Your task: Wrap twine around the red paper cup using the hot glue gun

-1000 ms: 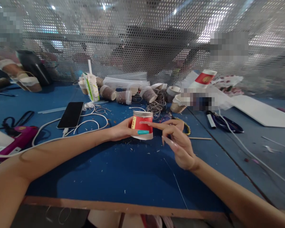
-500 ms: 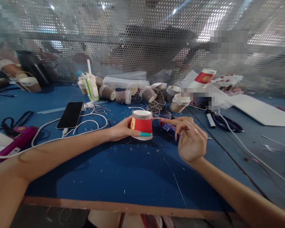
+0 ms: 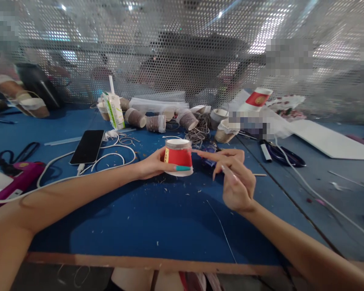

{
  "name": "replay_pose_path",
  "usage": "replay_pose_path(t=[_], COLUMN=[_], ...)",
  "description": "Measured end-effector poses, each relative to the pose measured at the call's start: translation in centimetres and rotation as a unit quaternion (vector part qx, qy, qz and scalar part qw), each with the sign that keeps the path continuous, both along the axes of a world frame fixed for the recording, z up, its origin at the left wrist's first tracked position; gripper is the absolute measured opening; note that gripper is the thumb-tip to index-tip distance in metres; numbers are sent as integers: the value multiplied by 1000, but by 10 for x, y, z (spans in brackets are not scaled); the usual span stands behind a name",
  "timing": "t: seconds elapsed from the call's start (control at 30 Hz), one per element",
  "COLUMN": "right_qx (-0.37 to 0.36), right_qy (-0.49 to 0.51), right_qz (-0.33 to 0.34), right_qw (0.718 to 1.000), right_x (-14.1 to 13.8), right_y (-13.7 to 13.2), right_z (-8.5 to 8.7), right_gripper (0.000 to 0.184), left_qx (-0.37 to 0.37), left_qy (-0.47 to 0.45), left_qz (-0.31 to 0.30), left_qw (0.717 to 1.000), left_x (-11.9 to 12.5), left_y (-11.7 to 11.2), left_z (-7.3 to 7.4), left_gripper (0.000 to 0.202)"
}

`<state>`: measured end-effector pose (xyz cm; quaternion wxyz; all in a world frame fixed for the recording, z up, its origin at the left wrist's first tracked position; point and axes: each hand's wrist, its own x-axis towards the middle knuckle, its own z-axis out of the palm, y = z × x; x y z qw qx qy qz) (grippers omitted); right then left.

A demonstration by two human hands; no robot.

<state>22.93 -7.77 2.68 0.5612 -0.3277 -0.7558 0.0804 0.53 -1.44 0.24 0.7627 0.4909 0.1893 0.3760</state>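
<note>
Noting at far left a pink plastic glue gun (image 3: 16, 182), then a black flat smartphone (image 3: 87, 146) beside it. Gripping the upside-down red paper cup (image 3: 178, 155) around its wall with left hand (image 3: 151, 163), thumb across the front. Sitting mid-table; whether touching the blue tabletop (image 3: 139, 218) not discernible. Touching the cup's upper right edge with right hand (image 3: 235, 182), index finger extended, other fingers loosely curled, apparently holding nothing. Recommending: gripping firmly without crushing the wall, pressing lightly, holding the cup level.
</note>
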Motion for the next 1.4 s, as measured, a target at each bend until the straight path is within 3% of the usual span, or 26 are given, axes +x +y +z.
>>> replay_pose_path(t=[0.13, 0.23, 0.37, 0.5, 0.67, 0.73, 1.03, 1.27, 1.4], right_qx=[56, 60, 12, -14, -11, -9, -64, -28, -4], right_qy=[-18, -75, -147, -210, -232, -217, -102, 104, 196], right_qz=[-47, -1, 88, 129, 138, 126, 87, -7, -22], right_qw=[997, 995, 985, 969, 963, 968, 989, 994, 980], right_x=[1, 2, 3, 1, -2, -1, 2, -6, -12], right_y=[1, -1, 0, 5, 4, 3, -5, 2, 7], right_z=[-2, 0, 2, 1, -3, -1, 4, 3, 5], right_gripper=[13, 7, 10, 4, 7, 2, 21, 38, 29], left_qx=[-38, -32, 14, 44, 76, 73, 40, -8, -11], left_qy=[4, -6, -23, -19, 43, 42, -19, -37, -43], left_qz=[42, 51, -4, -47, 0, 10, -37, -67, -67], left_qw=[998, 998, 1000, 998, 996, 996, 998, 997, 997], left_x=[1, 1, 0, -2, 1, 2, 0, -2, -1], left_y=[-2, -2, -1, 0, -2, -2, 1, 0, 0], left_z=[3, 3, 3, 4, 4, 4, 2, 3, 4], left_gripper=[68, 66, 65, 65, 63, 64, 60, 66, 64])
